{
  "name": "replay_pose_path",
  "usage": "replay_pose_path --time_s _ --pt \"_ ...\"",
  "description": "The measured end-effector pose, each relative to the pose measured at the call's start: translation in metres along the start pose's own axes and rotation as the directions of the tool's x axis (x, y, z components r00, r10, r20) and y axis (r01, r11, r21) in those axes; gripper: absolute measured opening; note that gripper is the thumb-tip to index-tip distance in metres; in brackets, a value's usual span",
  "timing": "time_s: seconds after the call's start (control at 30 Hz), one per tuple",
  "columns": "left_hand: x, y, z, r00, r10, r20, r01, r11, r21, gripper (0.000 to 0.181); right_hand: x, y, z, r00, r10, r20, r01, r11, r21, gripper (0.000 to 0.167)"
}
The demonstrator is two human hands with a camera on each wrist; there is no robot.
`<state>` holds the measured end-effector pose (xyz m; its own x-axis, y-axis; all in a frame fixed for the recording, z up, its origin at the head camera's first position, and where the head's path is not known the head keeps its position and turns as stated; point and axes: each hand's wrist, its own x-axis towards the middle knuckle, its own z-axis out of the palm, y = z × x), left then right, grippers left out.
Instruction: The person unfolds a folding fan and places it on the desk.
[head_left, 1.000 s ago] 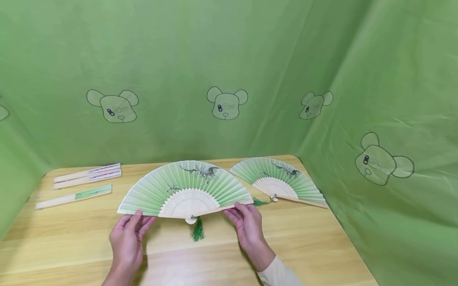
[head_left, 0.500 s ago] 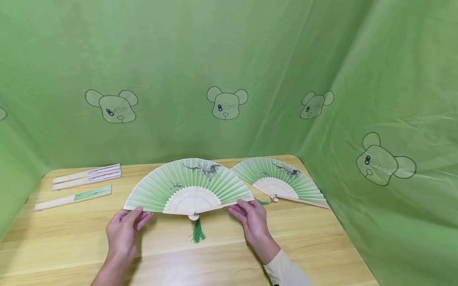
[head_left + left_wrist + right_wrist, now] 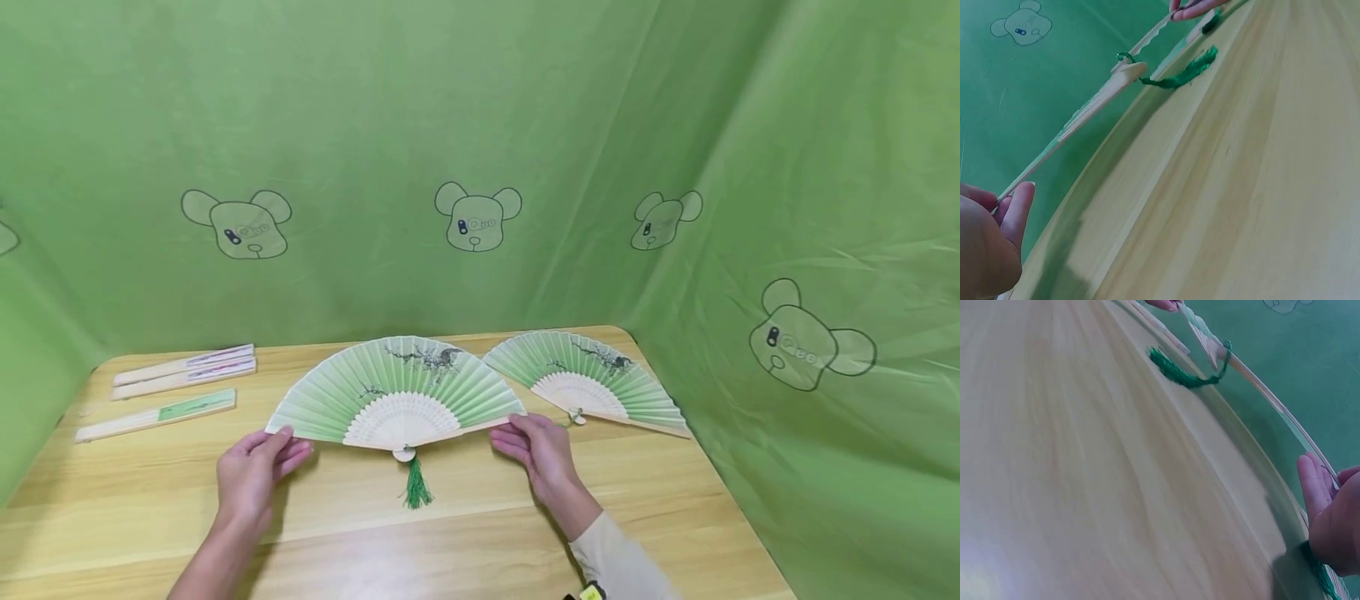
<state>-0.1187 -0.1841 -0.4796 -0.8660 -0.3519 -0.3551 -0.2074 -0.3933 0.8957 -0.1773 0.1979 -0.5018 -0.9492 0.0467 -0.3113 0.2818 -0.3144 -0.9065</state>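
Observation:
Spread wide between both hands is a green folding fan (image 3: 322,408) with a dark blossom-branch print and pale pierced ribs. Its green tassel (image 3: 416,485) hangs from the pivot. My left hand (image 3: 247,479) pinches the fan's left outer end between thumb and fingers. The right outer end is pinched by my right hand (image 3: 546,458). Both wrist views show the fan edge-on, raised above the table, with its tassel (image 3: 1185,72) hanging down. Behind and to the right, a second open green fan (image 3: 577,392) lies on the table, its tassel partly hidden by my right hand.
At the table's back left lie two closed fans (image 3: 183,372) with purplish patterned ends. A closed fan with a green end (image 3: 156,416) lies nearer. Green cloth walls (image 3: 360,283) with bear-head drawings stand around the wooden table (image 3: 420,550).
The held fan's left end has shifted rightward and its spread looks slightly narrower. My left hand has moved a little left along its end, and my right hand a little right.

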Motion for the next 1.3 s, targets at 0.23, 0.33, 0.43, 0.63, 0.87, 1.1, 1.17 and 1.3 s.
replay_pose_path --time_s 0.23,0.33,0.43,0.63,0.87,1.1,1.17,1.3 --pt "0.011 0.005 -0.008 1.0 -0.006 0.014 0.005 0.995 0.101 0.026 0.009 0.0 -0.009 0.999 0.035 0.012 -0.034 0.995 -0.095 0.021" --pt "0.015 0.007 -0.012 0.999 -0.031 0.033 0.026 0.989 0.144 0.029 0.011 0.0 -0.011 0.999 0.048 0.006 -0.047 0.992 -0.119 0.024" --pt "0.02 0.009 -0.015 0.997 -0.05 0.057 0.038 0.979 0.202 0.036 0.014 -0.002 -0.012 0.999 0.045 0.009 -0.044 0.99 -0.136 0.028" --pt "0.032 0.012 -0.017 0.994 -0.066 0.085 0.039 0.957 0.286 0.055 0.022 -0.011 -0.016 0.998 0.05 0.027 -0.042 0.97 -0.239 0.03" --pt "0.042 0.013 -0.016 0.993 -0.08 0.091 0.043 0.936 0.35 0.052 0.034 -0.021 -0.019 0.997 0.077 0.03 -0.061 0.924 -0.377 0.029" --pt "0.052 0.009 -0.017 0.993 -0.063 0.097 0.018 0.912 0.409 0.046 0.045 -0.022 -0.023 0.994 0.104 0.042 -0.074 0.888 -0.454 0.025" --pt "0.054 0.008 -0.017 0.993 -0.062 0.096 0.016 0.908 0.419 0.046 0.048 -0.023 -0.024 0.993 0.112 0.048 -0.077 0.881 -0.467 0.023" --pt "0.057 0.007 -0.016 0.993 -0.063 0.096 0.014 0.899 0.437 0.049 0.05 -0.023 -0.025 0.99 0.127 0.055 -0.084 0.872 -0.481 0.024"
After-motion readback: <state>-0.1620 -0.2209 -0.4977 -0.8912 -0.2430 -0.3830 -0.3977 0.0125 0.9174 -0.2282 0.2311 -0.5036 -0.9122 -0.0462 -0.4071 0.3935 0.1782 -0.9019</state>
